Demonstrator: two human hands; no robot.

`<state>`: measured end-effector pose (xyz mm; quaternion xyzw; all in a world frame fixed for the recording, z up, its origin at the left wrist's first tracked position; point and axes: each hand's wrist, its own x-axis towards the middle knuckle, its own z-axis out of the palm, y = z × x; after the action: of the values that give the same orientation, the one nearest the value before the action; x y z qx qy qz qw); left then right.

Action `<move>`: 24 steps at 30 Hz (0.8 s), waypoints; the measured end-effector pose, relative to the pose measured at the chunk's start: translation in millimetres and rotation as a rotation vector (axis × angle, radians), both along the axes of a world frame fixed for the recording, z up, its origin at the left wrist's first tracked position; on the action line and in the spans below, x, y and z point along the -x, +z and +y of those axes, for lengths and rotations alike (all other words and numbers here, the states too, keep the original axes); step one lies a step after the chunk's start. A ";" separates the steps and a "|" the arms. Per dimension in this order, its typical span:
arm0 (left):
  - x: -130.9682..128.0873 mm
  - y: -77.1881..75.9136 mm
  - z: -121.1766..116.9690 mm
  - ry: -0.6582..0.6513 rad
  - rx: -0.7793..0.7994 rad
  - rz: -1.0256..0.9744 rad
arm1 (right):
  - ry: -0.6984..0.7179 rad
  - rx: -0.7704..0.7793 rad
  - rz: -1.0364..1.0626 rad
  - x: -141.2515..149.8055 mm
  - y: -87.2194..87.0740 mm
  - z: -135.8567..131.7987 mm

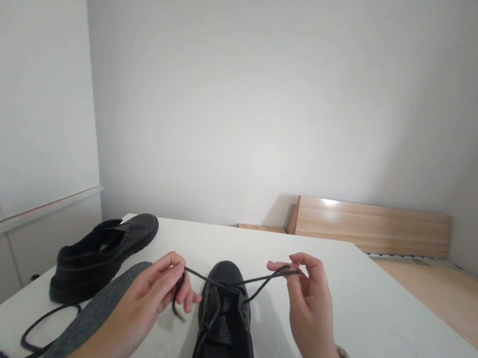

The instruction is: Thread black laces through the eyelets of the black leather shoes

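Note:
A black shoe (226,352) stands on the white table in front of me, toe pointing away. A black shoelace (253,279) crosses over its front and runs out to both sides. On the left, my left hand (160,288) pinches one stretch of the lace between thumb and fingers, and a loose end dangles below. To the right of the shoe, my right hand (308,304) is closed on the other part of the lace, where two strands meet. Both hands are raised above the table.
A second black shoe (101,252) stands at the left table edge. Beside it lie a long grey textured piece (109,296), partly behind my left forearm, and a loose black lace (27,339). Behind the white table (300,247) are a wall and a wooden headboard (372,225).

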<state>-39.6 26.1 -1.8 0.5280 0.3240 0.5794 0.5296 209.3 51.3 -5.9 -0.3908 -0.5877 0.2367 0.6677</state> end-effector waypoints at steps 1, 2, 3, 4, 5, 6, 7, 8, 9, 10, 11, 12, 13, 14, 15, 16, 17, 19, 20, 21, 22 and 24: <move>0.3 -1.3 -0.1 -0.015 0.037 -0.066 | 0.036 0.031 0.045 0.5 -1.1 -0.3; 1.3 -2.9 -0.2 -0.026 0.064 -0.102 | 0.078 0.057 0.091 0.5 -2.2 -0.5; 2.8 -4.4 -0.4 -0.044 0.077 -0.108 | 0.125 0.069 0.144 0.3 -3.1 -0.6; 4.6 -5.7 -0.6 -0.063 0.061 -0.086 | 0.174 0.069 0.202 -0.3 -3.6 -0.7; 6.4 -6.6 -1.0 -0.078 0.018 -0.037 | 0.221 0.059 0.255 -1.0 -3.6 -1.0; 7.8 -7.2 -1.5 -0.090 -0.046 0.031 | 0.261 0.038 0.296 -1.8 -3.0 -1.6; 8.5 -7.4 -2.0 -0.089 -0.112 0.108 | 0.294 0.005 0.314 -2.5 -2.1 -2.6; 8.4 -7.5 -2.3 -0.073 -0.173 0.184 | 0.317 -0.032 0.309 -3.1 -1.0 -4.0; 7.5 -7.6 -2.4 -0.046 -0.219 0.256 | 0.327 -0.065 0.286 -3.5 0.0 -5.8; 5.9 -8.0 -2.2 -0.006 -0.244 0.320 | 0.332 -0.088 0.257 -3.6 0.6 -7.8; 3.8 -9.0 -1.5 0.038 -0.236 0.379 | 0.331 -0.094 0.236 -3.5 0.7 -9.7; 1.2 -10.8 -0.3 0.082 -0.203 0.429 | 0.337 -0.080 0.231 -3.1 0.3 -11.3; -1.4 -13.5 1.3 0.123 -0.156 0.471 | 0.350 -0.047 0.240 -2.4 -0.5 -12.4; -3.9 -16.8 3.3 0.149 -0.104 0.505 | 0.365 -0.008 0.253 -1.5 -1.5 -12.6; -6.3 -20.8 5.6 0.166 -0.058 0.530 | 0.376 0.036 0.257 -0.4 -2.6 -12.0; -8.4 -24.9 8.0 0.170 -0.033 0.548 | 0.383 0.079 0.238 0.8 -3.7 -10.5; -10.2 -28.9 10.3 0.167 -0.033 0.558 | 0.382 0.126 0.191 2.0 -4.7 -8.2; -12.7 -35.2 14.1 0.146 -0.061 0.558 | 0.350 0.236 0.021 3.9 -6.6 -2.7; -13.6 -37.2 15.5 0.136 -0.072 0.549 | 0.340 0.291 -0.089 4.3 -7.5 0.0; -14.2 -38.5 16.5 0.127 -0.079 0.534 | 0.335 0.341 -0.202 4.5 -8.4 2.4; -14.5 -39.2 17.4 0.123 -0.082 0.519 | 0.334 0.377 -0.309 4.4 -9.2 4.2; -14.7 -39.6 18.9 0.133 -0.087 0.487 | 0.335 0.404 -0.479 3.5 -10.1 6.1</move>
<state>-24.9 45.0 -41.4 0.6519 0.4509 0.4820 0.3735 205.8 57.4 -16.0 -0.4574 -0.7250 0.3560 0.3720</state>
